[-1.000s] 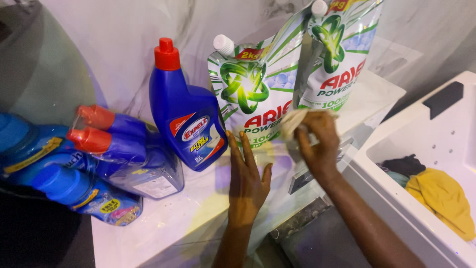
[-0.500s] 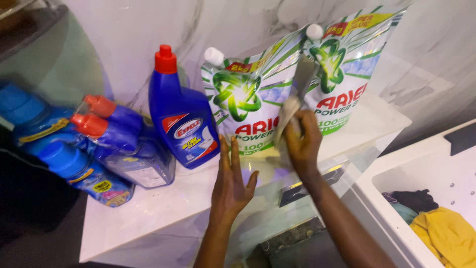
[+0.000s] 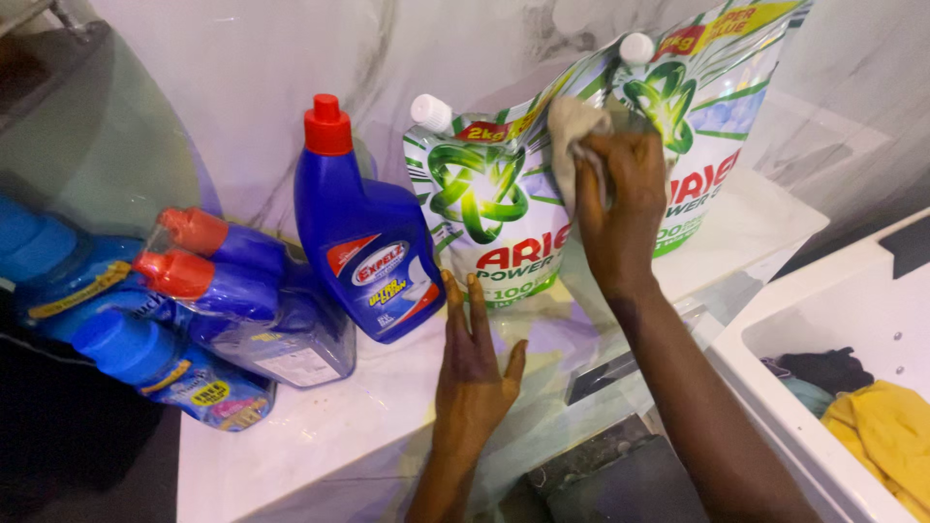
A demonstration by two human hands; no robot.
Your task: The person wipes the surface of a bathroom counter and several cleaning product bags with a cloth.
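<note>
Glossy plastic detergent pouches (image 3: 484, 223), soft pale cloth (image 3: 572, 136), shiny blue plastic bottle (image 3: 363, 242), polished marbled shelf (image 3: 320, 426)

One head-worn camera looks steeply down, close over the white shelf (image 3: 320, 426).

To my left, a tall blue plastic bottle with a red cap (image 3: 360, 232) stands upright on the white marbled desk (image 3: 320, 426). Further left lies a shrink-wrapped pack of blue bottles with red caps (image 3: 247, 295), tipped on its side, with more blue bottles (image 3: 145, 363) beside it. On my far right, a white tub (image 3: 775, 334) holds a yellow garment (image 3: 886, 431) and dark clothes (image 3: 823, 368).
</note>
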